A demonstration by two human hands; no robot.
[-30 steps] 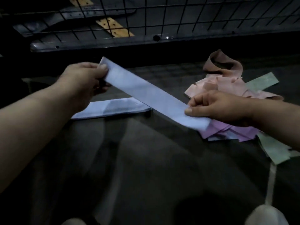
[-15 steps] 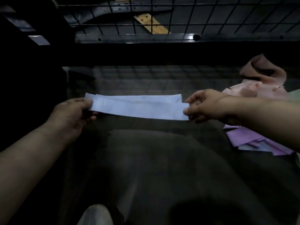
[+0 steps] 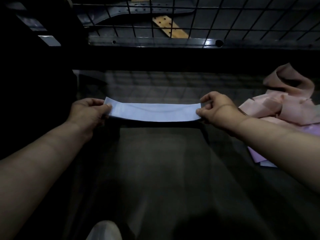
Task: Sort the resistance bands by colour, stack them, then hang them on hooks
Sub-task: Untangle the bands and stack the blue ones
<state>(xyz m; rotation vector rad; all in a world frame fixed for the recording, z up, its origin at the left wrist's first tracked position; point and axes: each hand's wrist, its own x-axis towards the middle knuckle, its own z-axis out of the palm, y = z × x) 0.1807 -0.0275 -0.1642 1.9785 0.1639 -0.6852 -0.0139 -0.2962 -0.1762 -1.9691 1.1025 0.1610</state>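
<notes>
Your left hand [image 3: 90, 111] pinches the left end of the blue band [image 3: 154, 112] between thumb and fingers. Your right hand [image 3: 218, 110] pinches the right end the same way, thumb on the near edge and fingers curled over the far one. Between them the band is pulled out flat and level, low over the middle of the dark table [image 3: 155, 170]. In this dim light I cannot tell whether it touches the top yet or lies on a second blue band beneath, though a faint crease near its far edge hints at more than one layer.

Off to your right, well apart from the blue band, a loose heap of pink bands [image 3: 285, 108] lies tumbled, one of them looped upright at the back. A purple band [image 3: 256, 156] pokes out from under your right forearm. Behind the table stands a wire grid [image 3: 225, 18], and no hooks show on it.

By my reckoning you are early in the sorting. Blue is being laid out as its own stack, pink and purple share one heap, and nothing hangs yet. Stacking the rest and all the hanging are left.
</notes>
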